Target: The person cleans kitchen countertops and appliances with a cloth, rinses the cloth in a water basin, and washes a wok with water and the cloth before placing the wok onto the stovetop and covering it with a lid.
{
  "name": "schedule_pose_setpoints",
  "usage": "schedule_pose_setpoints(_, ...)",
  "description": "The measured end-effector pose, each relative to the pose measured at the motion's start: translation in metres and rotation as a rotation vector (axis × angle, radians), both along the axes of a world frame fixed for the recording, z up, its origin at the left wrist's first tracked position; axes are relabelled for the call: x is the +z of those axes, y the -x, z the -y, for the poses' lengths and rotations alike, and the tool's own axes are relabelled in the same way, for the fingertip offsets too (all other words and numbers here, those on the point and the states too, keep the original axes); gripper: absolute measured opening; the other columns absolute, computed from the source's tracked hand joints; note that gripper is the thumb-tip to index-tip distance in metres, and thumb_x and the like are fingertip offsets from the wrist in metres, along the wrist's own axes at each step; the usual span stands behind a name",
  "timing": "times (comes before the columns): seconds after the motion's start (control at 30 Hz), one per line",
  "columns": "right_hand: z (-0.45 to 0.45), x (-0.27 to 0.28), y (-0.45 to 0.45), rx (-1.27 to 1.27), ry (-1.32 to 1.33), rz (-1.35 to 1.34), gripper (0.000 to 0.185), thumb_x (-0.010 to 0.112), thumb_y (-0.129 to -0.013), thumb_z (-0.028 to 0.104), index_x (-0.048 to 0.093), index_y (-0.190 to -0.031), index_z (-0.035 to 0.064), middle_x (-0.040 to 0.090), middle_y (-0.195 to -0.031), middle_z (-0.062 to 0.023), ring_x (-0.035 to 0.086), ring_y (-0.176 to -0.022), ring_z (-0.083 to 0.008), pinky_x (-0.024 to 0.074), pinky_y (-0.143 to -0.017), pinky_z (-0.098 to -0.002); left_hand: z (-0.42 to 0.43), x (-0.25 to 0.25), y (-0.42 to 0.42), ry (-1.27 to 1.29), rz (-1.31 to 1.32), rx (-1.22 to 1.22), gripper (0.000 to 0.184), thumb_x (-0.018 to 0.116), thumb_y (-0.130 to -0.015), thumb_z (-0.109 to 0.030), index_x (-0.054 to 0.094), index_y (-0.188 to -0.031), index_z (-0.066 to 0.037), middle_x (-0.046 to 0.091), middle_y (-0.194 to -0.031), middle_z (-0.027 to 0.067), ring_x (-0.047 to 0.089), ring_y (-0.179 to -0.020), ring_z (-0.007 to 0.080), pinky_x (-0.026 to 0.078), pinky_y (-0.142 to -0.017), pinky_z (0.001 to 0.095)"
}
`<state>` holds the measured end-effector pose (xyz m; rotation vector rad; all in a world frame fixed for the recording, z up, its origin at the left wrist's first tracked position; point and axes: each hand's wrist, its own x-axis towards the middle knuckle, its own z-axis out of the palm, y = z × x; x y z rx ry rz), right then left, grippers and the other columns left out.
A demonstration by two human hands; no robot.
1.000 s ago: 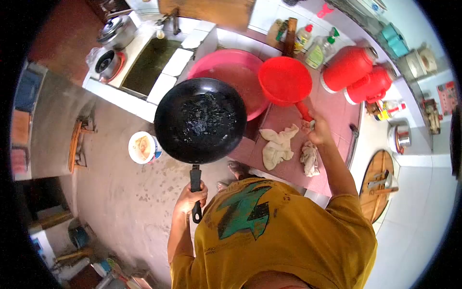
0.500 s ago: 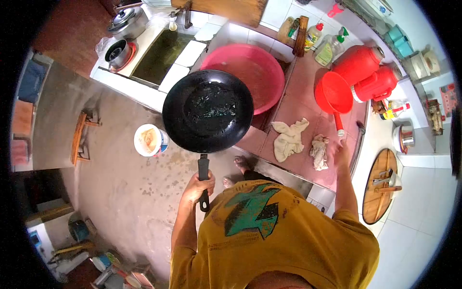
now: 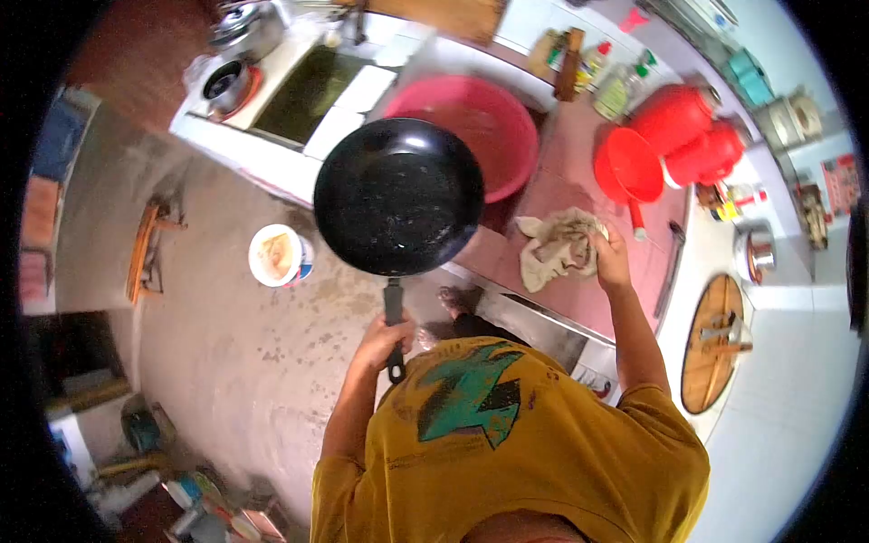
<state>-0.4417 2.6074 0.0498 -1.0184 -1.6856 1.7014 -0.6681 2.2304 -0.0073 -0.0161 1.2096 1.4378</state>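
Observation:
My left hand [image 3: 384, 341] is wrapped around the handle of a black frying pan [image 3: 398, 199]. The pan is held up with its inside facing me, and a few wet, shiny spots show on it. Behind it, a pink basin [image 3: 507, 136] of cloudy water is partly covered by the pan. My right hand [image 3: 612, 259] grips a crumpled greyish rag [image 3: 577, 237] over the pinkish tiled counter [image 3: 588, 312]. A cream cloth [image 3: 536, 270] lies beneath and beside that rag; where one ends and the other begins is hard to tell.
A red ladle [image 3: 628, 165] and red thermos flasks [image 3: 674, 118] stand right of the basin. Bottles [image 3: 623, 90] line the wall. A white bucket [image 3: 276, 256] and a wooden stool [image 3: 145, 253] are on the floor. A round wooden board [image 3: 711, 344] lies at right.
My right hand has moved left from the counter's right side and taken hold of the greyish rag, bringing it up against the cream cloth. The pan has shifted slightly up and right.

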Motion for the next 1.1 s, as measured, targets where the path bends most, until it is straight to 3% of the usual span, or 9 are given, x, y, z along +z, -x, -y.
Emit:
schedule_pose_setpoints(0.17, 0.037, 0.028, 0.165, 0.377, -0.264, 0.118, 0.037, 0.067, -0.082, 0.013, 0.058, -0.116, 0.0025, 0.066, -0.102, -0.0109, 0.064, -0.090, -0.0201, 0.0508, -0.081, -0.0326, -0.002, -0.013, -0.011, -0.032, -0.027, 0.027, 0.023, 0.064, -0.091, -0.027, 0.051, -0.094, -0.008, 0.055, -0.073, 0.0044, 0.051, -0.054, 0.0141, 0.040, -0.047, 0.0276)
schedule_pose_setpoints(0.33, 0.074, -0.026, 0.271, 0.800, -0.595, 0.493, 0.044, 0.073, -0.077, 0.032, 0.060, -0.108, 0.0030, 0.064, -0.106, -0.0206, 0.064, -0.096, -0.0332, 0.0516, -0.083, -0.0394, -0.013, 0.000, -0.023, -0.012, 0.205, 0.178, 0.029, 0.059, -0.095, -0.035, 0.050, -0.097, -0.007, 0.053, -0.080, 0.0045, 0.052, -0.058, 0.0146, 0.041, -0.047, 0.0289)
schedule_pose_setpoints(0.4, 0.069, -0.086, 0.283, 1.158, -0.830, 0.352, 0.047, 0.072, -0.077, 0.034, 0.059, -0.111, 0.0041, 0.062, -0.112, -0.0223, 0.061, -0.105, -0.0369, 0.0481, -0.090, -0.0442, -0.019, -0.006, -0.030, 0.001, 0.130, 0.197, 0.029, 0.059, -0.095, -0.034, 0.049, -0.097, -0.006, 0.053, -0.079, 0.0044, 0.051, -0.058, 0.0139, 0.041, -0.047, 0.0287)
schedule_pose_setpoints(0.53, 0.065, -0.141, 0.292, 0.882, -0.827, 0.502, 0.048, 0.067, -0.079, 0.024, 0.052, -0.118, 0.0013, 0.051, -0.126, -0.0253, 0.055, -0.113, -0.0404, 0.0452, -0.096, -0.0468, -0.024, 0.006, -0.034, -0.077, 0.137, 0.221, 0.033, 0.059, -0.095, -0.038, 0.048, -0.096, -0.006, 0.052, -0.078, 0.0042, 0.050, -0.056, 0.0134, 0.041, -0.046, 0.0280)
schedule_pose_setpoints(0.6, 0.063, -0.112, 0.306, 0.800, -0.984, 0.561, 0.037, 0.060, -0.081, 0.016, 0.051, -0.114, 0.0004, 0.053, -0.119, -0.0255, 0.054, -0.110, -0.0415, 0.0457, -0.094, -0.0471, -0.025, 0.008, -0.035, -0.110, 0.117, 0.230, 0.034, 0.058, -0.095, -0.039, 0.048, -0.095, -0.007, 0.052, -0.077, 0.0040, 0.050, -0.055, 0.0132, 0.040, -0.046, 0.0275)
schedule_pose_setpoints(0.7, 0.051, -0.127, 0.325, 0.474, -0.798, 0.339, 0.028, 0.058, -0.086, 0.013, 0.050, -0.109, 0.0011, 0.056, -0.108, -0.0229, 0.055, -0.100, -0.0413, 0.0454, -0.087, -0.0461, -0.028, 0.016, -0.037, -0.147, 0.116, 0.207, 0.035, 0.057, -0.095, -0.041, 0.048, -0.096, -0.007, 0.052, -0.076, 0.0040, 0.050, -0.055, 0.0130, 0.039, -0.046, 0.0269)
schedule_pose_setpoints(0.87, 0.063, -0.145, 0.376, -0.025, -0.594, 0.064, 0.043, 0.066, -0.085, 0.016, 0.045, -0.118, -0.0031, 0.050, -0.114, -0.0263, 0.050, -0.107, -0.0403, 0.0397, -0.094, -0.0460, -0.033, 0.025, -0.038, -0.156, 0.090, 0.203, 0.037, 0.049, -0.098, -0.044, 0.046, -0.095, -0.007, 0.052, -0.075, 0.0023, 0.050, -0.056, 0.0129, 0.039, -0.045, 0.0265)
schedule_pose_setpoints(1.0, 0.082, -0.131, 0.421, -0.168, -0.409, 0.150, 0.046, 0.067, -0.084, 0.019, 0.047, -0.121, -0.0006, 0.051, -0.112, -0.0245, 0.045, -0.111, -0.0397, 0.0356, -0.097, -0.0485, -0.034, 0.028, -0.035, -0.077, 0.143, 0.111, 0.034, 0.047, -0.099, -0.041, 0.045, -0.088, -0.008, 0.049, -0.070, 0.0018, 0.049, -0.054, 0.0130, 0.038, -0.044, 0.0269)
schedule_pose_setpoints(1.1, 0.099, -0.126, 0.435, 0.019, -0.569, 0.155, 0.046, 0.068, -0.082, 0.019, 0.048, -0.121, 0.0017, 0.050, -0.115, -0.0235, 0.045, -0.112, -0.0387, 0.0356, -0.098, -0.0481, -0.035, 0.023, -0.030, -0.095, 0.139, 0.059, 0.035, 0.045, -0.100, -0.039, 0.045, -0.082, -0.009, 0.047, -0.066, 0.0016, 0.048, -0.052, 0.0132, 0.038, -0.044, 0.0273)
